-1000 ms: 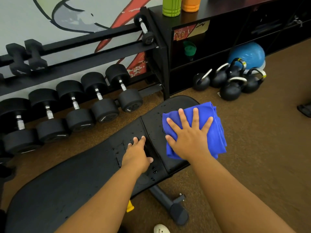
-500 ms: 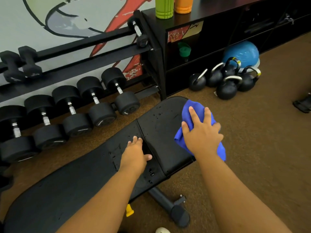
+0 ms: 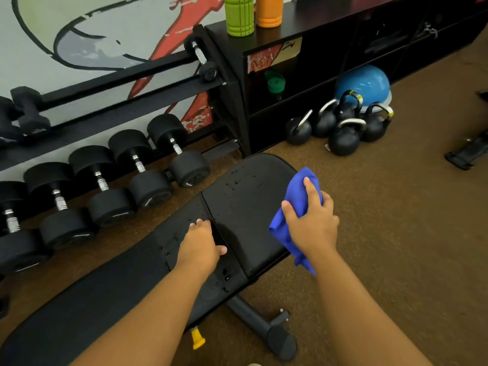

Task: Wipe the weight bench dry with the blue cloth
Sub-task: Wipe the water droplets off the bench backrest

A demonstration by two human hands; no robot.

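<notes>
The black padded weight bench (image 3: 245, 207) runs from the lower left to the middle of the head view. Water drops dot its seat pad and the gap between the pads. My right hand (image 3: 311, 220) grips the bunched blue cloth (image 3: 281, 235) at the right edge of the seat pad; part of the cloth hangs off the side. My left hand (image 3: 202, 247) rests on the back pad beside the gap, fingers fairly straight.
Black dumbbells (image 3: 148, 175) sit in a row on a rack left of the bench. Several kettlebells (image 3: 343, 128) and a blue ball (image 3: 364, 83) lie by a black shelf unit (image 3: 317, 48). The bench foot (image 3: 274, 336) sticks out below. Brown floor spreads to the right.
My right hand dragged the cloth from the middle of the seat pad to its right edge and bunched it up. My left hand stayed where it was.
</notes>
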